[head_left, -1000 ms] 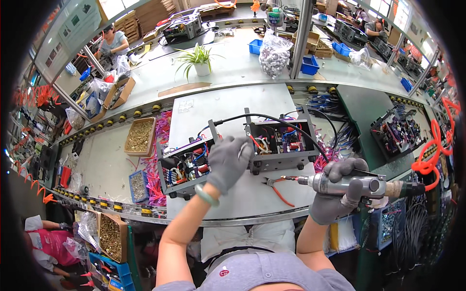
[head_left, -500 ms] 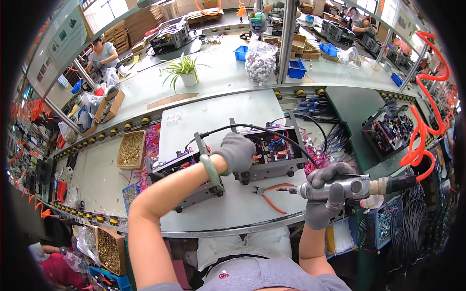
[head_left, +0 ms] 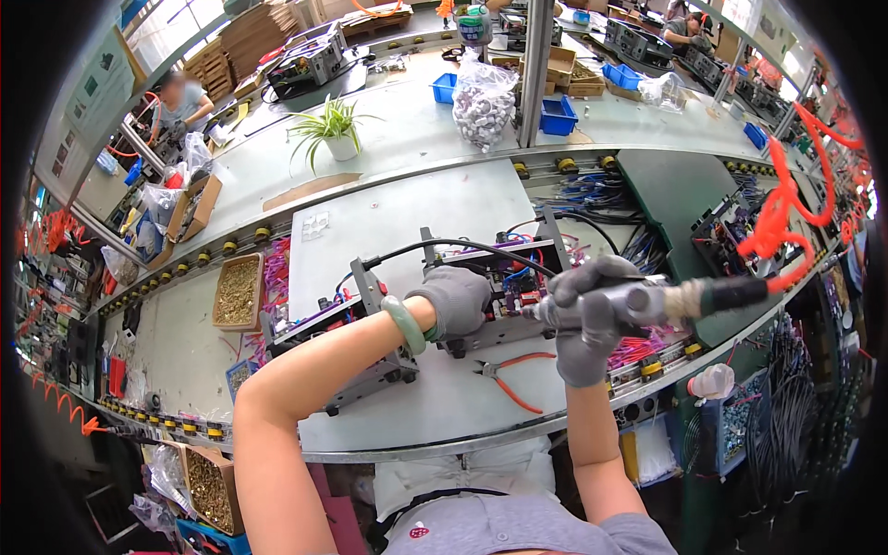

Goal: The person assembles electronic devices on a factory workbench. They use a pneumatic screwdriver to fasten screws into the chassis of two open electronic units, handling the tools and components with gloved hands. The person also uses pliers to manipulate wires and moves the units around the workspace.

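Gripping driver (head_left: 634, 303): right hand (head_left: 589, 319); potted plant (head_left: 335, 130) beyond pale board (head_left: 407, 208).

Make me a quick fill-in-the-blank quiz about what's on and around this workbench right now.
1. The silver power tool is in the person's ____ hand.
2. A green bangle circles the person's ____ arm.
3. The pliers lie on the board, held by ____ hand.
4. The leafy plant grows in a ____ pot.

Missing words: right; left; neither; white.
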Available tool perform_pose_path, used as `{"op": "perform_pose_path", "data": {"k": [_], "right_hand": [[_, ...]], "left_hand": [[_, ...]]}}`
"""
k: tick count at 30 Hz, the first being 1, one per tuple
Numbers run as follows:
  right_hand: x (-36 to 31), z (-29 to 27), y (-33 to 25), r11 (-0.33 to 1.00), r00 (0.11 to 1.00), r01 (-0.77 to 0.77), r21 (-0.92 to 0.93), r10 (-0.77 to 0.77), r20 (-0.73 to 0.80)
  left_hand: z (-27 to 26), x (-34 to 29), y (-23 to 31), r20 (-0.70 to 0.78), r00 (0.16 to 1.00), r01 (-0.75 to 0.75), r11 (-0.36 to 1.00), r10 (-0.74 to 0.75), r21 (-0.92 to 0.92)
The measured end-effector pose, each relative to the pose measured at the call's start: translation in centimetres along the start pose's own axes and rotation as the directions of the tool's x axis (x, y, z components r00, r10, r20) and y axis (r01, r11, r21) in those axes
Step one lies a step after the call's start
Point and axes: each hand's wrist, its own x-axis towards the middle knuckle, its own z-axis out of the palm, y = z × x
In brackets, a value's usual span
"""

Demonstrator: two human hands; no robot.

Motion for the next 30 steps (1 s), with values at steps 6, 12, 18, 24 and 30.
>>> {"op": "perform_pose_path", "data": {"k": [6, 12, 18, 24, 30], "right_hand": [[-0.2, 0.6, 2.2, 0.977, 0.984, -0.178, 0.115, 0.175, 0.034], [0.7, -1.2, 6.3, 0.688, 0.862, -0.501, 0.525, 0.449, 0.234], [1.4, 3.0, 5.7, 0.896, 0.933, -0.097, -0.433, 0.233, 0.273], [1.9, -0.9, 7.9, 0.822, 0.782, -0.569, 0.03, 0.53, 0.327], [2.6, -2.7, 3.1, 0.958, 0.895, -0.281, -0.056, 0.282, 0.347]], "left_hand": [[-0.1, -0.2, -0.3, -0.014, 1.0, -0.006, 1.0, 0.006, 0.001], [0.7, 0.2, -0.6, -0.033, 0.998, -0.054, 0.999, 0.054, 0.003], [3.2, 1.6, -2.2, -0.273, 0.946, -0.21, 0.972, 0.176, -0.101], [3.4, -1.6, -1.5, -0.561, 0.816, -0.215, 0.974, 0.14, -0.068], [9.7, -15.5, -5.0, -0.954, 0.01, -0.057, 0.952, -0.3, -0.301]]}}
